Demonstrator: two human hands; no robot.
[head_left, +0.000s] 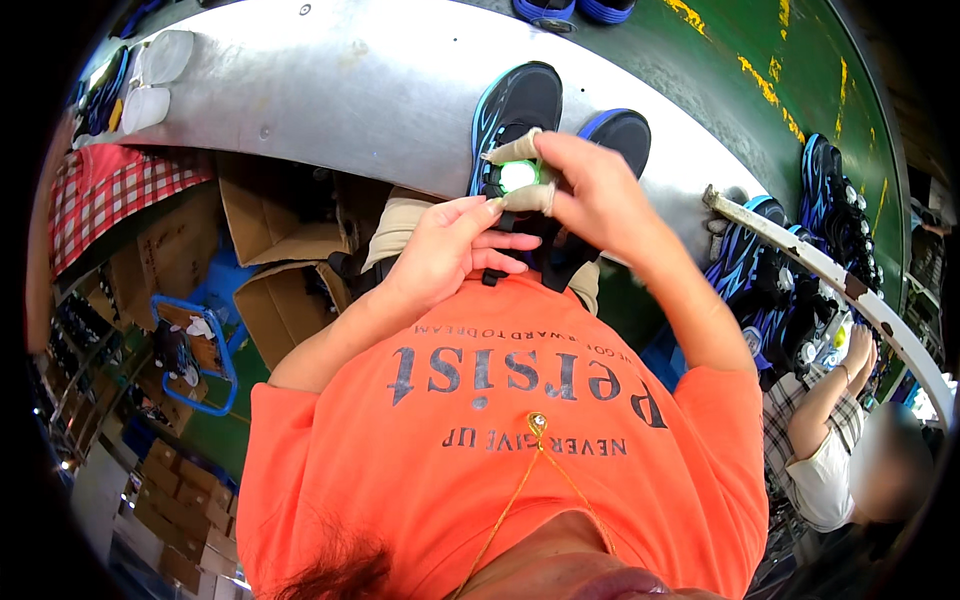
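A black shoe with a light-blue sole edge (525, 100) stands on the metal bench in front of me, toe pointing away. Over its opening shows a bright white disc with a green rim (518, 177). My right hand (598, 190), with beige covers on thumb and forefinger, has these two fingers curled around the disc. My left hand (450, 245) is close beside it, thumb and forefinger pinched near the right thumb, the other fingers loosely extended. What the pinch holds is too small to make out. A second black shoe with blue trim (622, 135) is just right of the first, partly covered by my right hand.
The curved metal bench (350, 90) runs across the front. Clear plastic cups (160, 75) stand at its left end. Cardboard boxes (270, 215) sit below, near a blue-framed stool (195, 355). At right, a metal rail (830, 265) borders many shoes; a co-worker (825, 440) is beyond.
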